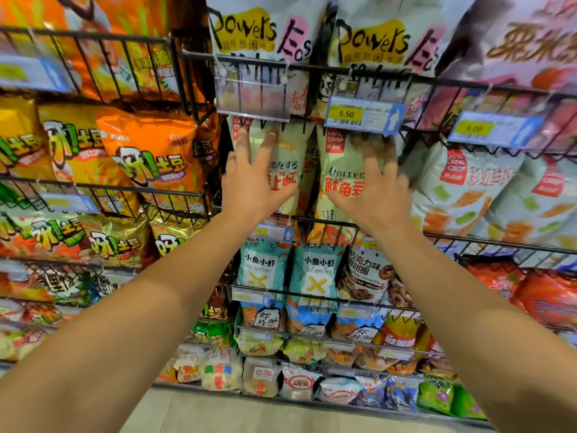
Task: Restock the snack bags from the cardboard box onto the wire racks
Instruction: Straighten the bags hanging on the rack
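Head view: left hand (254, 179) and right hand (373, 185), fingers spread and gripping nothing, press two pale snack bags (338, 173) behind the wire rack (390, 228) front rail. Seating step, apparently; next, fetch more bags.

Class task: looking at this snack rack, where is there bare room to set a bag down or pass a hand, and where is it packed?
Bare room: the floor strip below the bottom rack. Every wire rack is packed with bags. The left hand and right hand press flat on the pale green bags, under the 5.50 price tag.
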